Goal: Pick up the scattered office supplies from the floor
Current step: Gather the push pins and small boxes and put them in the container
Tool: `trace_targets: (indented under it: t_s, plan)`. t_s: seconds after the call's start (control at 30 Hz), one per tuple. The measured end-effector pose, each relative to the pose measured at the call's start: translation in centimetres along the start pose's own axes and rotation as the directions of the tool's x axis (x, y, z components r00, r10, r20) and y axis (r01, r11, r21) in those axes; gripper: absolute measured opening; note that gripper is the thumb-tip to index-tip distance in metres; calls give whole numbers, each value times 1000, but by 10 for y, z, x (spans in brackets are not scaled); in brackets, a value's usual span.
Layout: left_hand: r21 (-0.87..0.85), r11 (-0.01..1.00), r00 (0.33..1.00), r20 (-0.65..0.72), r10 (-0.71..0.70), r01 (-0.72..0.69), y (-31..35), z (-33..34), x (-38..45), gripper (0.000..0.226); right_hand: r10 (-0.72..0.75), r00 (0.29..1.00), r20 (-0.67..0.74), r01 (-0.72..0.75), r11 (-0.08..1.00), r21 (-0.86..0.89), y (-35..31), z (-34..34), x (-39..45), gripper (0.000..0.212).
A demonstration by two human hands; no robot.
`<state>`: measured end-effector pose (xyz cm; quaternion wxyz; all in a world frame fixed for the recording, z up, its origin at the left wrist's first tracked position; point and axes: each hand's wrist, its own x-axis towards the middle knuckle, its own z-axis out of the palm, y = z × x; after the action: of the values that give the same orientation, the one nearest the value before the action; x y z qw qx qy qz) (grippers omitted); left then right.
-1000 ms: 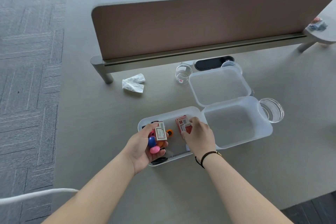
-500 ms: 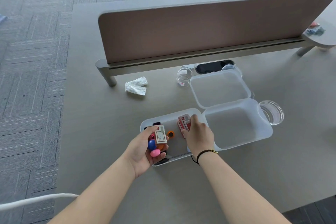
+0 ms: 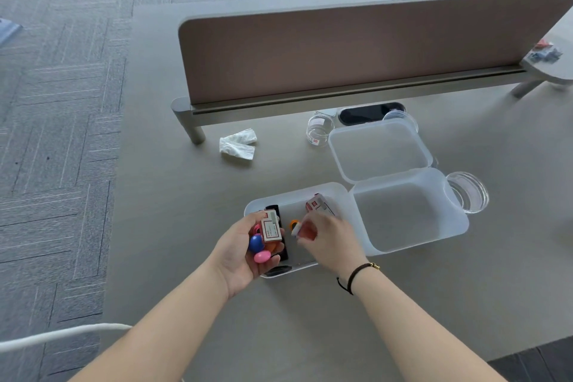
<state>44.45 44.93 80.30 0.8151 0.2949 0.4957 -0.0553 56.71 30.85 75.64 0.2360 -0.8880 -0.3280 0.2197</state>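
Note:
On the desk lies a shallow translucent tray [image 3: 339, 193]. My left hand [image 3: 240, 257] is cupped palm-up over its left end and holds a small staple box [image 3: 272, 229], a blue round piece [image 3: 256, 242], a pink one [image 3: 262, 256] and an orange one. My right hand [image 3: 333, 240] hovers over the tray's middle and pinches a small red and white box [image 3: 305, 230], blurred by motion. A second red box [image 3: 316, 206], an orange ring [image 3: 293, 223] and a black item [image 3: 274, 208] lie in the tray.
A deep clear container [image 3: 406, 217] with its open lid [image 3: 378, 149] adjoins the tray on the right. A glass dish [image 3: 468, 192], a small glass jar [image 3: 319, 131] and a crumpled tissue [image 3: 238, 144] are nearby. A desk divider [image 3: 341, 49] stands behind. Carpet lies left.
My right hand has lifted a small red box from the tray's far side and moved it left toward my left hand. My left hand has kept its load and barely moved.

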Motion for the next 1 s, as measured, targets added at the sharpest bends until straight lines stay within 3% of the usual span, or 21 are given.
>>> trace_targets:
  t_s: [0.07,0.23,0.43,0.5,0.57,0.63,0.67,0.7,0.73,0.83,1.0]
  plan:
    - [-4,1000,1000,-5,1,-1,0,-1,-1,31,16,983,182,6,993,-120,-3,10,0,23]
    - [2,1000,1000,2,1,-1,-2,-4,-2,32,34,920,391,98,945,-312,-8,11,16,25]
    - [13,1000,1000,-4,3,-3,-3,-4,-1,34,52,825,563,110,962,-250,-4,-1,25,42]
    - [27,1000,1000,-24,-11,12,-4,-2,0,33,59,842,536,16,991,-134,-3,-5,22,48]
    - [44,999,999,-34,-20,22,-5,0,1,32,92,913,397,-156,979,132,-3,-7,16,37]
    - [65,998,999,-34,-13,15,-6,3,3,27,189,927,322,-343,773,533,-9,-12,9,18]
    - [79,997,999,-32,-3,6,-7,5,3,23,213,913,348,-400,633,663,-14,-15,5,13]
    - [95,995,999,-32,10,-7,-8,7,5,21,200,910,364,-411,559,720,-19,-17,3,12]
    - [106,994,999,-33,23,-19,-9,9,6,19,166,918,360,-387,569,725,-22,-18,1,15]
    - [90,995,999,-39,38,-35,-11,13,10,24,108,948,299,-280,729,624,-24,-16,0,28]
    - [107,993,996,-68,61,-53,-13,17,14,32,148,962,229,-252,803,540,-21,-12,-2,42]
